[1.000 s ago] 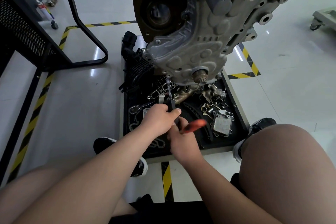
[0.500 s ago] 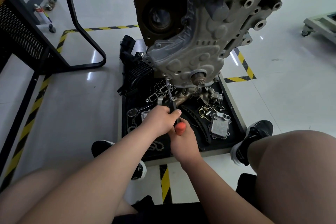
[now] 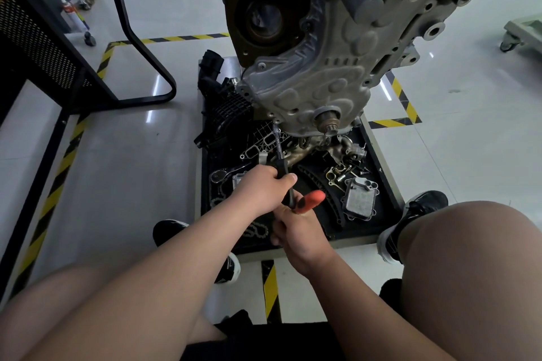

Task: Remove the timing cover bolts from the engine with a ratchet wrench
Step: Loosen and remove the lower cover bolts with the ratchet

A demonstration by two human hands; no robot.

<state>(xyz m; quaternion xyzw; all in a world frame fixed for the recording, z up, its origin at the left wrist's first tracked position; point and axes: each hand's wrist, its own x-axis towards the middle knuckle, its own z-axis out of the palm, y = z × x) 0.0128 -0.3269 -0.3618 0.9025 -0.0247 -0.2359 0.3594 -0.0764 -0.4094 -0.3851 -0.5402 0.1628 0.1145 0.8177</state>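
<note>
A grey engine hangs above a tray, its embossed timing cover [image 3: 316, 88] facing me. A ratchet wrench with a long steel extension [image 3: 278, 142] reaches up to a bolt at the cover's lower left edge. My left hand [image 3: 261, 184] wraps the dark shaft just below the extension. My right hand [image 3: 296, 228] holds the orange handle [image 3: 311, 199], which points to the right. The crank snout [image 3: 327, 120] sticks out of the cover to the right of the wrench.
A black tray [image 3: 378, 226] under the engine holds a second ratchet [image 3: 223, 174], gaskets, a chain, an oil cooler [image 3: 360, 198] and loose parts. My knees and shoes flank the tray. A black metal stand [image 3: 140, 61] is at the left, a wheeled dolly [image 3: 522, 32] far right.
The orange handle swung from pointing right to pointing toward me, then back to the right. My left hand stayed on the shaft. The view shifted slightly.
</note>
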